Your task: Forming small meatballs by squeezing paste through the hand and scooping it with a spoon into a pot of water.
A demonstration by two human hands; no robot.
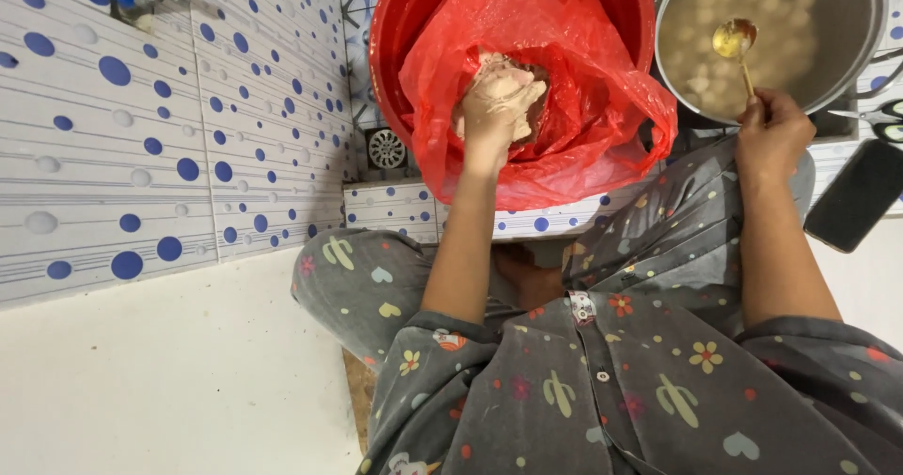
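My left hand (497,99) is clenched on a pale paste lump (513,80) inside the red bag (564,52) lining the red tub (404,14). My right hand (771,132) grips a spoon (736,42) over the pot (847,61) of what looks like dumplings; phone (858,196) and scissors (879,118) lie just beside.

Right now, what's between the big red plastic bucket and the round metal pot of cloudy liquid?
In the head view, only the crumpled red plastic bag spilling over the bucket toward the pot.

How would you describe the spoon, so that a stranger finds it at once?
Look at the big metal pot of cloudy liquid, top right. Over it the right hand holds a spoon by its thin handle. It alone is golden.
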